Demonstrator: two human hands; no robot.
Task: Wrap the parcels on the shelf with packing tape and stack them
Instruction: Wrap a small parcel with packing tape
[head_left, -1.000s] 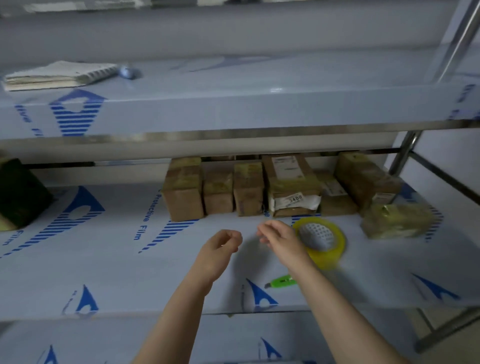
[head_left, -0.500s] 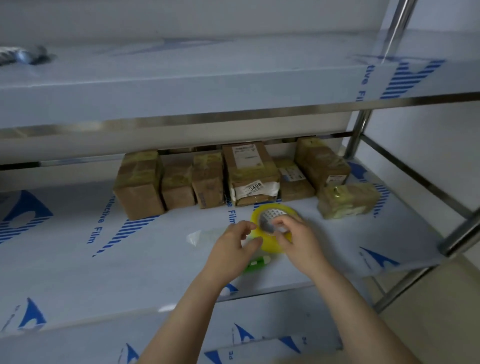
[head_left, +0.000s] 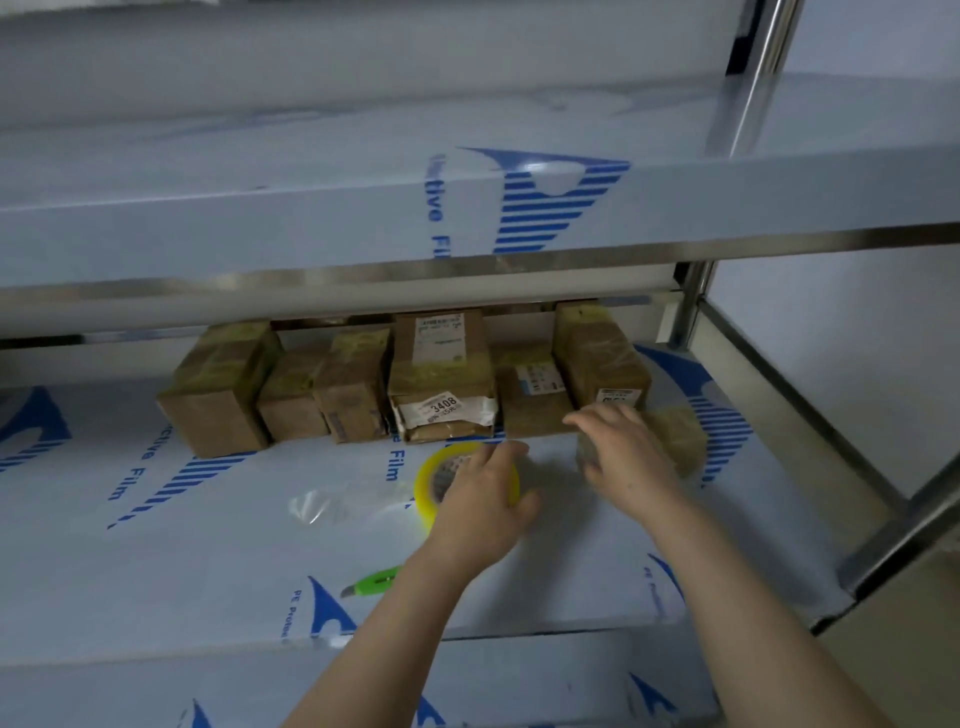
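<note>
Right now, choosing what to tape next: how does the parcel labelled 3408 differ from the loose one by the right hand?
The 3408 parcel stands in the back row; the loose parcel lies apart in front, rightward. The 3408 parcel shows white labels and looks larger; the loose parcel shows none. The right hand covers the loose parcel's end; the 3408 parcel is untouched. Both are brown with yellowish tape.

film-covered shelf (head_left: 156, 545) carries a row of parcels (head_left: 441, 384) at the back, yellow tape roll (head_left: 423, 488), green cutter (head_left: 376, 579) in front.
</note>
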